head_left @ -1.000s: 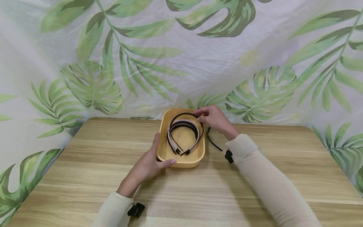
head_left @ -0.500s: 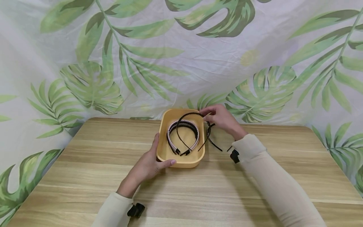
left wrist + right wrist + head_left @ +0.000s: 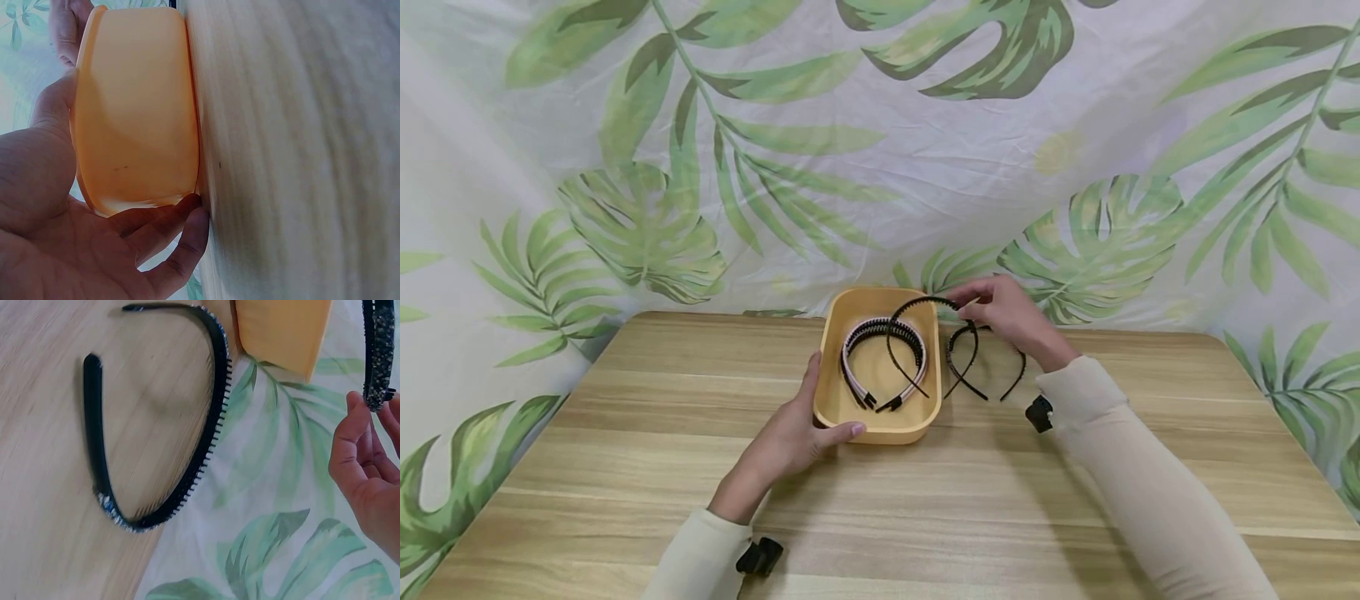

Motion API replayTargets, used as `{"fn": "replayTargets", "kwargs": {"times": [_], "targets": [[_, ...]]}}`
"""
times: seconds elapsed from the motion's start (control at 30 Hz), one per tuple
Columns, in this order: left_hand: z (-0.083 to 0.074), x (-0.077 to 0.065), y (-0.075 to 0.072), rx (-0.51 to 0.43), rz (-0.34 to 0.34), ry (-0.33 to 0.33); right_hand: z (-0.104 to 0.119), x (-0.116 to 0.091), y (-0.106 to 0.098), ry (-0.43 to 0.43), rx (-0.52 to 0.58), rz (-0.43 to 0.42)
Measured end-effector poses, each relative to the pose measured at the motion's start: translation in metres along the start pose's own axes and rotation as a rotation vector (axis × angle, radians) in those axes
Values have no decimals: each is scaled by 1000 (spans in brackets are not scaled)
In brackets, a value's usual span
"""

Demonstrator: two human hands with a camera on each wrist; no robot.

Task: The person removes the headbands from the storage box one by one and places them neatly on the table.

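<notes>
In the head view my left hand [image 3: 784, 440] holds the near left corner of a yellow plastic bin [image 3: 883, 435], thumb over its rim. Its fingers lie along the bin's outer wall in the left wrist view. A pink headband [image 3: 847, 360] and toothed black ones [image 3: 916, 343] are nested inside the bin. Over the bin's right rim, my right hand [image 3: 1013, 317] pinches the top of a thin black headband [image 3: 890, 340]. Glittery stones cover this band [image 3: 382, 353] in the right wrist view. Another black headband [image 3: 215, 403], toothed and partly glittered, lies on the table beneath that hand.
The wood-grain table [image 3: 647, 475] extends around the bin. A leaf-printed cloth [image 3: 805, 150] hangs directly behind the table's back edge. Black straps with small mounts [image 3: 761, 556] sit at both sleeves.
My right hand has moved right, lifting the black headband from among the others and partly past the bin's right rim. More of the table headband shows. The left hand and bin stay put.
</notes>
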State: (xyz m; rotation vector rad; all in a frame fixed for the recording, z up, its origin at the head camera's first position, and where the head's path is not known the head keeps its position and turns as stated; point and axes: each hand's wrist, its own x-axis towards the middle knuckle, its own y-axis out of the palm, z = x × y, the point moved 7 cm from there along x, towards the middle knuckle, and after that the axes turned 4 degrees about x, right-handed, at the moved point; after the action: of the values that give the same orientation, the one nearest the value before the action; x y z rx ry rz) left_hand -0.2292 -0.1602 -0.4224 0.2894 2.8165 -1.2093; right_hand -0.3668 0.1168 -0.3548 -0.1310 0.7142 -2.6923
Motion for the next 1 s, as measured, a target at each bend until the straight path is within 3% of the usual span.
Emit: {"fn": "replayTargets", "kwargs": {"times": [1.0], "targets": [[0,-1,1,9,0,2,-41,-29,-50,121,-21,2]]}}
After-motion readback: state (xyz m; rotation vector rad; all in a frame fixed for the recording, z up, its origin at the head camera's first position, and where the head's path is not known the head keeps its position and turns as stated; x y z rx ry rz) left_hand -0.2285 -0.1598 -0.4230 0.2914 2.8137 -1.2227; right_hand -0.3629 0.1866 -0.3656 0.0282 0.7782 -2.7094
